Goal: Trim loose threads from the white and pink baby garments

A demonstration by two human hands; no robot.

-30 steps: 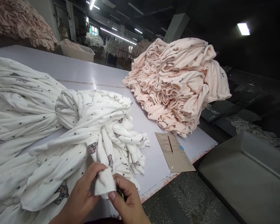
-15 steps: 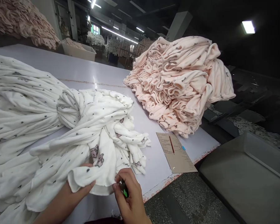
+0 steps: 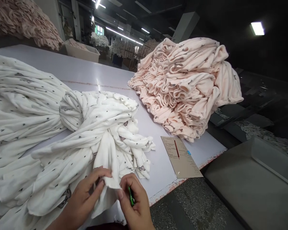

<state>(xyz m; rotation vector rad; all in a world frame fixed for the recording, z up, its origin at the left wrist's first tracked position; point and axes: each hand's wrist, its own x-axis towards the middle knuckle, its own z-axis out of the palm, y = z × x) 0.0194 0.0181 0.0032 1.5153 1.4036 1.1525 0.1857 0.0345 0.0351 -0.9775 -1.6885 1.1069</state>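
Observation:
A big bundle of white printed fabric pieces (image 3: pixel 62 127) lies tied in a knot on the pale table (image 3: pixel 91 73). At the bottom edge my left hand (image 3: pixel 85 199) pinches the end of one white piece (image 3: pixel 108 169) between thumb and fingers. My right hand (image 3: pixel 134 204) grips the same end from the right and also holds a small green tool (image 3: pixel 130 195) in its closed fingers.
A tall heap of folded pink fabric pieces (image 3: pixel 187 83) fills the table's right side. A brown card with a red pen (image 3: pixel 181 156) lies near the table's front edge. A grey tray (image 3: pixel 252 182) stands lower right. A beige bin (image 3: pixel 83 52) sits at the back.
The white piece was spread out between both hands half a second ago; now my left hand has come back in and gathered its end beside my right hand.

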